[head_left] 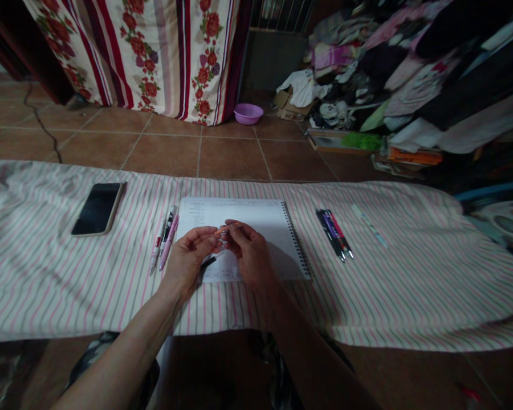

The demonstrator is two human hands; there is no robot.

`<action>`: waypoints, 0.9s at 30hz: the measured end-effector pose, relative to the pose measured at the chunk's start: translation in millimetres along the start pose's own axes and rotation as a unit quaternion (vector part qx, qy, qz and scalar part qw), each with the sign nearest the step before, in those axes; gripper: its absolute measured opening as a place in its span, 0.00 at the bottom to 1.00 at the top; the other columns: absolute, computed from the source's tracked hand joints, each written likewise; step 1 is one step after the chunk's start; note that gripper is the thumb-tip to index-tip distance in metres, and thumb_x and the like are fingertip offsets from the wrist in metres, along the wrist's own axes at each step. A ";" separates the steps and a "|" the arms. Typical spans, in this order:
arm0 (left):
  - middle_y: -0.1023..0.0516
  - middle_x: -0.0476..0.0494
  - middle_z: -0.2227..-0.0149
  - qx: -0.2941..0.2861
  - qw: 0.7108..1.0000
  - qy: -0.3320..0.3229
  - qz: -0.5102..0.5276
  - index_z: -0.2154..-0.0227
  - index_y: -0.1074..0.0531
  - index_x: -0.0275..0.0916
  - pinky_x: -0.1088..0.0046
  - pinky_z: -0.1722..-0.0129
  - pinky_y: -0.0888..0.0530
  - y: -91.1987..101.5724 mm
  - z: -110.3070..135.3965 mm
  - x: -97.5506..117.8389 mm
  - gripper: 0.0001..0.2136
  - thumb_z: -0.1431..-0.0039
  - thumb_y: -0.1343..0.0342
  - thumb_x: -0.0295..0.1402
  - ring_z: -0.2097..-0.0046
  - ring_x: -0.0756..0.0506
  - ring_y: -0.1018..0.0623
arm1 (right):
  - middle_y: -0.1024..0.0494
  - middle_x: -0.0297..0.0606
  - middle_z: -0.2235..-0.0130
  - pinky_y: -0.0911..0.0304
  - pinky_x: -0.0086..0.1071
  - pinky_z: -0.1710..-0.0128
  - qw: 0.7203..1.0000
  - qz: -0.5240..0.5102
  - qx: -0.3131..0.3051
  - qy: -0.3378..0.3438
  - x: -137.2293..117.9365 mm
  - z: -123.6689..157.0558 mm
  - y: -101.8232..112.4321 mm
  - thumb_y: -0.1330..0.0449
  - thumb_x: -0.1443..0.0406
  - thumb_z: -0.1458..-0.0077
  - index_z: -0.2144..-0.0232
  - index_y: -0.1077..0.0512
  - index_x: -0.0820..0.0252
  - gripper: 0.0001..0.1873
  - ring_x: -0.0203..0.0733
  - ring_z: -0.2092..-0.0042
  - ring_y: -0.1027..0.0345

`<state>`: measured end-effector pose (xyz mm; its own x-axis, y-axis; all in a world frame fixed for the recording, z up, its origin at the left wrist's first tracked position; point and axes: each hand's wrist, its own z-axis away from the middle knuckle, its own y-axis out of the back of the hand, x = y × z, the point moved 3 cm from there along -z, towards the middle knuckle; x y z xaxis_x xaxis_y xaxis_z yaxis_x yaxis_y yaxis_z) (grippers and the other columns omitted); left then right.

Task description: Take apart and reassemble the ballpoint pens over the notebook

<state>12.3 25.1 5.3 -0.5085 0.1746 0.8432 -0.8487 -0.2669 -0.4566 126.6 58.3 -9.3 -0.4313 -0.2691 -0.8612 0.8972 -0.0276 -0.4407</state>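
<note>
In the head view, the slim orange piece (pixel 227 229) could slip and drop onto the notebook (pixel 256 210) if either pinch loosened, since it sits above the notebook's page, between the fingers (pixel 202 231) of the left hand (pixel 190 253) and right hand (pixel 254 253), both closed on it.

The room is dim, darkest in the corners. Light appears to come from the left: a soft shadow lies on the white, spiral-bound paper notebook (pixel 263 210) beside the bare right hand (pixel 252 250), and the right forearm (pixel 312 353) is darker than the left forearm (pixel 139 327). Heaped multicoloured fabric clothes (pixel 431 85) smear and stretch toward the right edge; the notebook's fine print is too blurred to read.
</note>
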 end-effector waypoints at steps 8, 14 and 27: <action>0.24 0.50 0.75 -0.002 0.996 -0.055 -0.077 0.70 0.28 0.35 0.78 0.71 0.30 -3.1 0.9 2.7 0.09 0.57 0.38 0.29 0.75 0.54 0.27 | 0.23 0.33 0.73 0.36 0.20 0.74 0.998 -0.047 0.007 -0.034 -2.1 1.5 -3.9 0.35 0.61 0.59 0.70 0.27 0.63 0.13 0.28 0.73 0.32; 0.24 0.49 0.72 0.013 0.972 -0.120 -0.200 0.68 0.29 0.37 0.77 0.71 0.30 -3.6 4.4 4.8 0.09 0.53 0.41 0.33 0.72 0.52 0.26 | 0.24 0.32 0.76 0.35 0.18 0.76 0.994 -0.090 -0.007 -0.063 -1.2 1.5 -7.0 0.34 0.63 0.61 0.72 0.26 0.63 0.12 0.27 0.75 0.32; 0.26 0.49 0.75 0.043 0.944 -0.153 -0.288 0.69 0.29 0.37 0.77 0.74 0.31 -1.6 6.2 6.1 0.09 0.50 0.44 0.37 0.73 0.50 0.27 | 0.25 0.31 0.75 0.35 0.18 0.74 0.997 -0.058 -0.022 -0.048 -1.9 4.1 -6.9 0.35 0.62 0.59 0.72 0.27 0.63 0.11 0.27 0.74 0.32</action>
<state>11.4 20.7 13.0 0.1102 0.0352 0.9933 -0.9499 -0.2903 0.1157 121.6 55.0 -3.5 -0.5193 -0.3576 -0.7762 0.8356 -0.0219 -0.5489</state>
